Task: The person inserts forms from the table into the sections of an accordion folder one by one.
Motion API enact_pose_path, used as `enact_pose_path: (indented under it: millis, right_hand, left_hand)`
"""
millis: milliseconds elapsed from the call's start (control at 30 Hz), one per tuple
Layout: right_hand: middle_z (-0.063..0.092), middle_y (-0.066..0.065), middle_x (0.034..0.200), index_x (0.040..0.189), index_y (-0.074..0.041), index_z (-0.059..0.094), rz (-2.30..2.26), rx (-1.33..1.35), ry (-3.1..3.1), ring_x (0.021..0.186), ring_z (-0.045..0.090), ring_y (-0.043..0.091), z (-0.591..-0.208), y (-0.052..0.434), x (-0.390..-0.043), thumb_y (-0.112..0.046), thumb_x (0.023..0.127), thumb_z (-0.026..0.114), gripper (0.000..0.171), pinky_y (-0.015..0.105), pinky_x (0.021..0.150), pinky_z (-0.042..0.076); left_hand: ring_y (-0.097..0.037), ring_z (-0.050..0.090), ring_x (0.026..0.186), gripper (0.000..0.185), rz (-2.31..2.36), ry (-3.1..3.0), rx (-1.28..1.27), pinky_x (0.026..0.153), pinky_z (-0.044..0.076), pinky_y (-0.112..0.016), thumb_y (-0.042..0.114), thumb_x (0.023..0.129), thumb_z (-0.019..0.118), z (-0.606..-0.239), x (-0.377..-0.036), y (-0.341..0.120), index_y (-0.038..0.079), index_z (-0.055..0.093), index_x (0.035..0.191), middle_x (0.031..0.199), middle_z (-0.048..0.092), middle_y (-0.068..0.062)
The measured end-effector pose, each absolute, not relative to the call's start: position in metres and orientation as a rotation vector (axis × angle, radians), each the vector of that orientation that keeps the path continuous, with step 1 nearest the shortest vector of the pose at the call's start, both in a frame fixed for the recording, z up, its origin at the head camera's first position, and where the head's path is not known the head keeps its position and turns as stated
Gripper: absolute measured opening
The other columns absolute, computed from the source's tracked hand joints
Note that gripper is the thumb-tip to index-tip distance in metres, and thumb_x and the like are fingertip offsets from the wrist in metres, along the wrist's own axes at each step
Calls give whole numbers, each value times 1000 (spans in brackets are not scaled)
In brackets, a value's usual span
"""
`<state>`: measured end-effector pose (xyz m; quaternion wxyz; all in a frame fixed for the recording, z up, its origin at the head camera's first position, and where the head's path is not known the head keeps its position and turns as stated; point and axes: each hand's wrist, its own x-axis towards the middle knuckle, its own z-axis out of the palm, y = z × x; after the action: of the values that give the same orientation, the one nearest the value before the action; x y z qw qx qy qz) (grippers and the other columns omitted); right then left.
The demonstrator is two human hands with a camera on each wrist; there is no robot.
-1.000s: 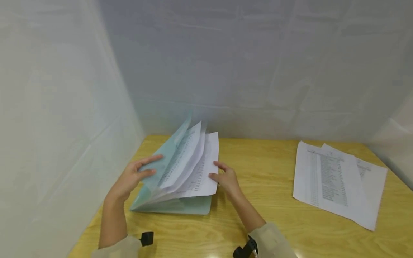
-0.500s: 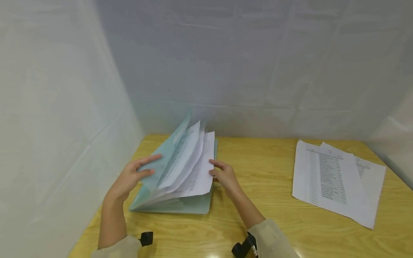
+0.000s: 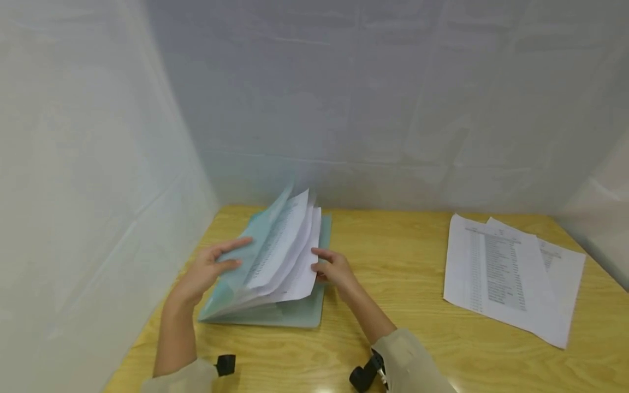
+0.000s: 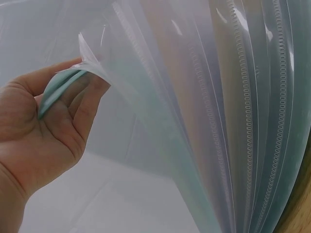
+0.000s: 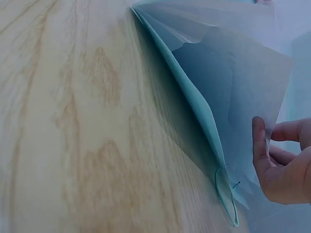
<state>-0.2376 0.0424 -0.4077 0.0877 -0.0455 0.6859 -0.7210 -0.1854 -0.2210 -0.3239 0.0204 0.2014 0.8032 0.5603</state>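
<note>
Two bare hands hold a teal folder open on the wooden table. The left hand grips the edge of the raised teal cover between thumb and fingers; just right of that grip, clear pockets fan out, joined to the folder. The right hand pinches the right edge of a printed sheet, thumb and fingers on either face; the sheet leans up and leftward from this pinch, between the two hands, above the folder's lower side. How far it sits inside a pocket cannot be told. Well to the right of the right-hand grip, two loose pages lie overlapping on the table. Beyond both grips hangs pale, creased sheeting. Behind each hand, a beige sleeve covers the forearm.
</note>
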Motion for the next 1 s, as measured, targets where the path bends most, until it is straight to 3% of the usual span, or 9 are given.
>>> enact_pose_path:
  millis: [200, 733, 867, 1000]
  right_hand:
    - [51, 21, 124, 127, 7, 49, -2131, -139, 2027, 69, 60, 15, -416, 38, -241, 3, 83, 57, 45, 28, 66, 51]
    - [63, 15, 90, 125, 9, 50, -2127, -94, 1991, 63, 59, 15, -419, 29, -240, 10, 77, 57, 48, 30, 59, 52]
    - [62, 16, 93, 125, 9, 51, -2094, -117, 2020, 64, 58, 14, -420, 28, -239, 9, 76, 57, 49, 30, 60, 52]
    - [59, 19, 109, 127, 7, 50, -2073, -113, 2042, 66, 60, 16, -426, 26, -240, 9, 75, 58, 53, 30, 60, 52]
  left_hand:
    - [-29, 20, 132, 42, 1719, 2482, 641, 102, 13, -56, 2, 90, 54, -326, -187, -216, -3, 47, 132, 138, 40, -15]
    - [-29, 18, 133, 42, 1694, 2465, 622, 102, 12, -58, 5, 91, 55, -332, -189, -206, 0, 48, 132, 138, 40, -13]
    - [-30, 17, 133, 43, 1692, 2475, 602, 102, 11, -58, 4, 90, 55, -332, -188, -204, 0, 48, 132, 139, 39, -14]
    - [-31, 17, 133, 43, 1681, 2484, 578, 102, 13, -57, 4, 91, 55, -332, -188, -203, 1, 48, 133, 139, 38, -15]
